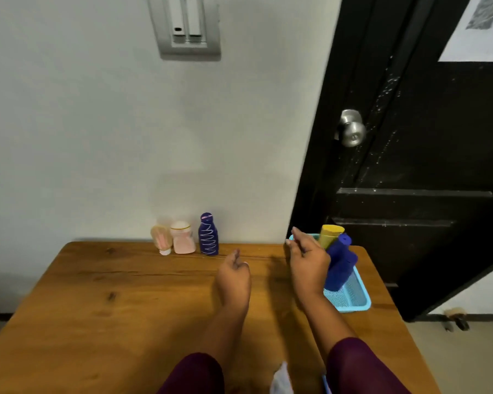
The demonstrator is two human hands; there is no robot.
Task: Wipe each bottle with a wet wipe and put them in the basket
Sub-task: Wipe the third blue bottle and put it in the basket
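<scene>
Three bottles stand at the table's far edge against the wall: a dark blue bottle (208, 234) with a white zigzag, a pink jar-like bottle (182, 238), and a beige tube (161, 239) on its cap. A light blue basket (353, 298) at the right holds two blue bottles (340, 264) and a yellow bottle (329, 236). My left hand (234, 277) hovers over the table with loosely curled fingers, holding nothing. My right hand (308, 260) hangs beside the basket's left edge, fingers relaxed, empty. A white wet wipe (281, 379) lies at the near edge between my forearms.
The wooden table (111, 308) stands against a white wall. A black door (410, 166) with a metal knob (351, 129) stands just behind the basket at the right. A blue item (326, 383) peeks out at the near edge by my right sleeve.
</scene>
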